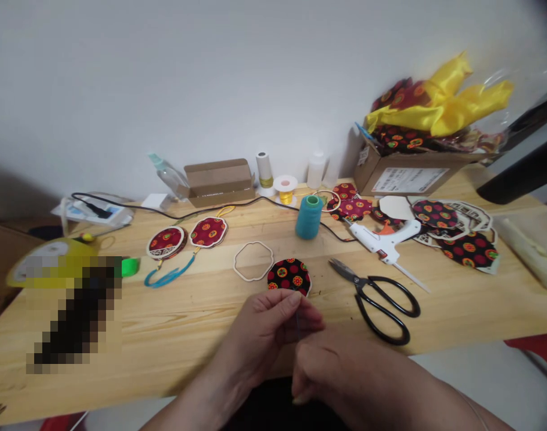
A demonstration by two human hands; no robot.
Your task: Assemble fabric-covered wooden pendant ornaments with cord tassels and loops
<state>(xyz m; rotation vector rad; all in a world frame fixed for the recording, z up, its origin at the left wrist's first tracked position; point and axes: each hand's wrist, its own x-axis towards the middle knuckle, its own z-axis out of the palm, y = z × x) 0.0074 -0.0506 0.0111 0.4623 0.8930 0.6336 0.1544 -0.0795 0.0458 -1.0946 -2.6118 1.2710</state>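
Observation:
My left hand is just in front of a round black patterned fabric piece, its thumb and forefinger pinched together. A thin thread seems to run down from that pinch toward my right hand, which is closed below and to the right. Whatever lies inside either pinch is too small to make out. Behind the left hand lies a thin scalloped wooden ring. Black-handled scissors rest on the table to the right, their blades pointing back left. A teal thread cone stands upright behind the fabric piece.
A white glue gun lies right, near stacked fabric pieces. Two red tasselled ornaments are at left. Behind stand a small open box, spools and a cardboard box of fabric. A black cable crosses the table.

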